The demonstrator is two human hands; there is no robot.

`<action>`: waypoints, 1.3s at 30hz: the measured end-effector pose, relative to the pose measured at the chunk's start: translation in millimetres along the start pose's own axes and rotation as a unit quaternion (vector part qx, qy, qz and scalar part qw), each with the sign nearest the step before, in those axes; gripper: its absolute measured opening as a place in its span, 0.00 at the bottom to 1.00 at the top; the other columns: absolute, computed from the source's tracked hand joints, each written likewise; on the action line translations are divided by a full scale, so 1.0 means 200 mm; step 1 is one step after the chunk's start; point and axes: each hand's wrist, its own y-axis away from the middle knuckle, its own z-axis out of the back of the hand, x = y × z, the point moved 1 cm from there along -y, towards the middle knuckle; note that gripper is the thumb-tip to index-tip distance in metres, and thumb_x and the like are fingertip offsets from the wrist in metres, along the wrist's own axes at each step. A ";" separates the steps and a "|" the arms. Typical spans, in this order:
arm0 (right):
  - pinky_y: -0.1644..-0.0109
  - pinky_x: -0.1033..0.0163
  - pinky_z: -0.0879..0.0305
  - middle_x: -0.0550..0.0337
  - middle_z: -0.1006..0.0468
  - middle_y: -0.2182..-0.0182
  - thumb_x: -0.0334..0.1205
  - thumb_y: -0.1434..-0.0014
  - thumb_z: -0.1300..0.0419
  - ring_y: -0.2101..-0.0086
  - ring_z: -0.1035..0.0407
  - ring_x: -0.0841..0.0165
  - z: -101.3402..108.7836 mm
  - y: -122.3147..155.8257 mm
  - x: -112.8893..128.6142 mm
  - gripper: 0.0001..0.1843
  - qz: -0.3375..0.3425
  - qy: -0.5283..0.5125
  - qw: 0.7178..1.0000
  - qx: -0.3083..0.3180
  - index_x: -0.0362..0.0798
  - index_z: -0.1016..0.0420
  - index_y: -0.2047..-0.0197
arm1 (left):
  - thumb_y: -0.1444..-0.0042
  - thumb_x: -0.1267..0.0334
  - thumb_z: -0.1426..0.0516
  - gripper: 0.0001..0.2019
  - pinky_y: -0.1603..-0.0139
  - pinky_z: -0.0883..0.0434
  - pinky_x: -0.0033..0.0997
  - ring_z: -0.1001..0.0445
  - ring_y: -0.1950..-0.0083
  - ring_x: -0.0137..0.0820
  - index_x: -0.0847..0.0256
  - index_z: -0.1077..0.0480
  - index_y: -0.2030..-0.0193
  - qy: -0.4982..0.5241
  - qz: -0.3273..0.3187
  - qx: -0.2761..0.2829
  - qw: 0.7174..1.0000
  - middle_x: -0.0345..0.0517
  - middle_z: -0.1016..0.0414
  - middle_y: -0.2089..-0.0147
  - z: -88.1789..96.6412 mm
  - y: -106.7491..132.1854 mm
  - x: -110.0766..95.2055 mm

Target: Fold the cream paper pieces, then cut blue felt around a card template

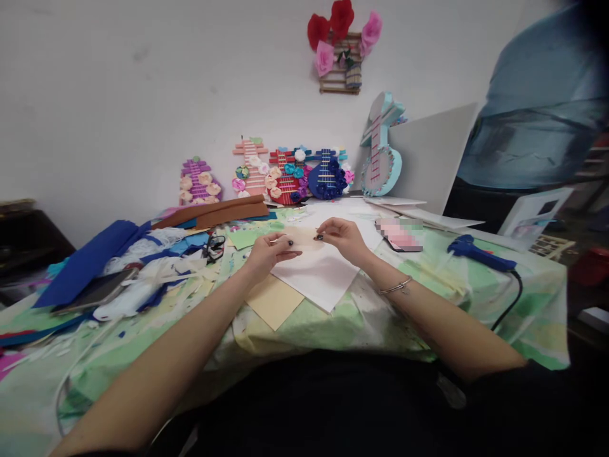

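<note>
Between my two hands, above the table, is a small cream-coloured piece of paper (pixel 303 238). My left hand (pixel 267 255) pinches its left edge between thumb and fingers. At the right edge, the fingertips of my right hand (pixel 343 240) are closed on the same piece. Dark polish shows on the nails. Below the hands lies a white sheet of paper (pixel 323 279), one corner pointing towards me. A pale yellow sheet of paper (pixel 275 301) sticks out from under it on the left.
A blue hot glue gun (pixel 480 254) with a black cord lies at the right, near a pink phone-like object (pixel 399 235). Blue sheets (pixel 90 257), scraps and a dark tablet-like item (pixel 98 289) crowd the left. Flower-decorated paper instruments (pixel 283 181) line the wall.
</note>
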 end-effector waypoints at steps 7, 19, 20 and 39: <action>0.60 0.60 0.32 0.58 0.21 0.71 0.44 0.50 0.35 0.68 0.26 0.66 0.00 0.00 -0.04 0.12 0.003 0.083 0.997 0.006 0.46 0.24 0.64 | 0.60 0.71 0.33 0.17 0.54 0.22 0.40 0.19 0.68 0.37 0.68 0.31 0.63 0.020 0.015 0.004 1.000 0.42 0.25 0.72 -0.03 0.02 -0.02; 0.62 0.62 0.31 0.56 0.21 0.71 0.45 0.49 0.37 0.69 0.28 0.67 0.00 -0.01 -0.08 0.11 -0.004 0.115 0.993 0.016 0.45 0.22 0.67 | 0.63 0.70 0.31 0.21 0.56 0.21 0.38 0.19 0.66 0.39 0.69 0.30 0.60 0.022 0.036 0.042 0.998 0.49 0.21 0.66 -0.03 0.03 -0.03; 0.63 0.62 0.31 0.56 0.21 0.72 0.45 0.49 0.36 0.69 0.28 0.67 0.00 -0.01 -0.08 0.11 -0.007 0.114 0.993 0.015 0.45 0.22 0.67 | 0.64 0.70 0.31 0.22 0.57 0.21 0.37 0.19 0.66 0.39 0.69 0.30 0.60 0.021 0.037 0.045 0.998 0.50 0.21 0.66 -0.03 0.03 -0.03; 0.68 0.68 0.31 0.58 0.21 0.69 0.40 0.53 0.34 0.75 0.28 0.74 -0.01 0.01 -0.01 0.17 -0.079 -0.070 0.992 0.071 0.44 0.25 0.59 | 0.58 0.64 0.33 0.18 0.66 0.23 0.31 0.20 0.69 0.38 0.67 0.26 0.59 -0.033 0.047 0.057 0.997 0.50 0.20 0.71 -0.01 0.02 -0.02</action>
